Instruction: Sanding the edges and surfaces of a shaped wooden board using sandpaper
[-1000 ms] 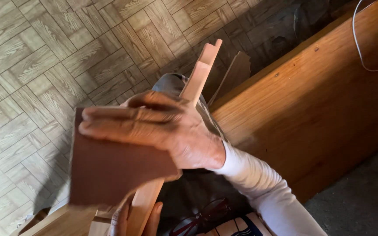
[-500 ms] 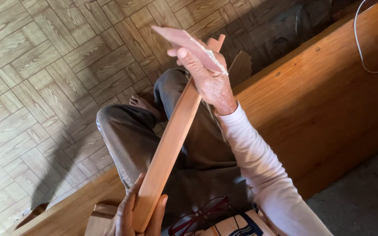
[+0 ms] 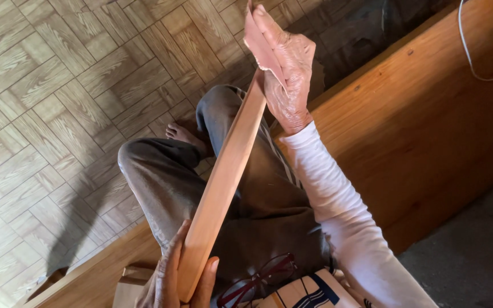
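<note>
A long, narrow strip of light wood (image 3: 223, 177) runs from bottom centre up toward the top centre of the head view. My left hand (image 3: 172, 279) grips its near end at the bottom edge. My right hand (image 3: 289, 74) is at the strip's far end, holding a reddish-brown sheet of sandpaper (image 3: 258, 43) against the wood there. A white sleeve covers my right arm. My crossed legs in grey trousers (image 3: 161, 182) and a bare foot (image 3: 184, 136) lie under the strip.
A wide wooden bench or board (image 3: 429, 131) slopes along the right side. Red-framed glasses (image 3: 258, 282) hang at my chest over a striped cloth. White cords (image 3: 475, 51) dangle top right. Parquet-patterned flooring (image 3: 47, 97) fills the left.
My right hand has slid the sandpaper from the strip's near part up to its far end. The sheet, once flat and wide in view, now appears small and folded at the top.
</note>
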